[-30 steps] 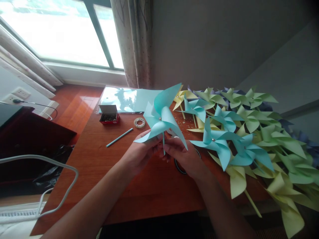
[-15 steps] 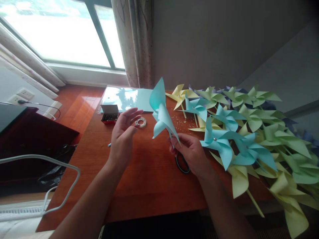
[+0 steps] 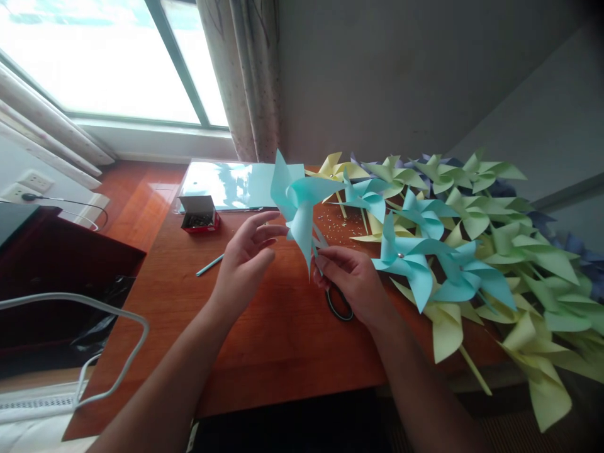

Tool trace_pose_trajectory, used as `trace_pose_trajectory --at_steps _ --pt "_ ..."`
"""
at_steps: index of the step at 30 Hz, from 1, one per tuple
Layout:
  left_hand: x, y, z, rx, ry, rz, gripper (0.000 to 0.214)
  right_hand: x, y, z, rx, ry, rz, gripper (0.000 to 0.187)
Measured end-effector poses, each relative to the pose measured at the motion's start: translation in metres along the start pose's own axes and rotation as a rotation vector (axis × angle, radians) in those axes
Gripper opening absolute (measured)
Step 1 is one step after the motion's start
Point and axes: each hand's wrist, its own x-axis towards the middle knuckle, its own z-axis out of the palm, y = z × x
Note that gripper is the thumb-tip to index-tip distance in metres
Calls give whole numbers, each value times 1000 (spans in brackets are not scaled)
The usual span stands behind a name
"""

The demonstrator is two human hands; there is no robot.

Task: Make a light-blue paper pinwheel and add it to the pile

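Note:
A light-blue paper pinwheel (image 3: pixel 302 200) stands upright over the middle of the table, its blades facing me at a slant. My right hand (image 3: pixel 349 270) pinches its stick just below the blades. On the left, my left hand (image 3: pixel 250 258) is open with fingers spread, the fingertips close to the pinwheel's left blade; whether they touch it I cannot tell. Scissors (image 3: pixel 338 304) lie on the table under my right hand, with one black handle loop showing and the rest partly hidden.
Finished-looking pinwheels in blue (image 3: pixel 406 257), green (image 3: pixel 476 211) and yellow (image 3: pixel 448 327) crowd the table's right side. A small red box (image 3: pixel 207 221) of dark pieces, a blue stick (image 3: pixel 210 265) and glossy blue sheets (image 3: pixel 226 182) lie left. Paper bits (image 3: pixel 337 223) are scattered behind my right hand.
The pinwheel's blades have turned to a different angle. My left hand has moved right, nearer the blades, now covering the tape roll's spot. The view has shifted slightly.

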Motion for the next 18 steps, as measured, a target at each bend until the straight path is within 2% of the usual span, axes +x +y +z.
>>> trace_pose_trajectory --at_steps 11,18 --pt "0 0 0 -32 20 -41 42 0 -2 1 -58 5 -5 23" --pt "3 -5 -1 -51 125 -56 30 0 3 0 -57 -10 -27 20"
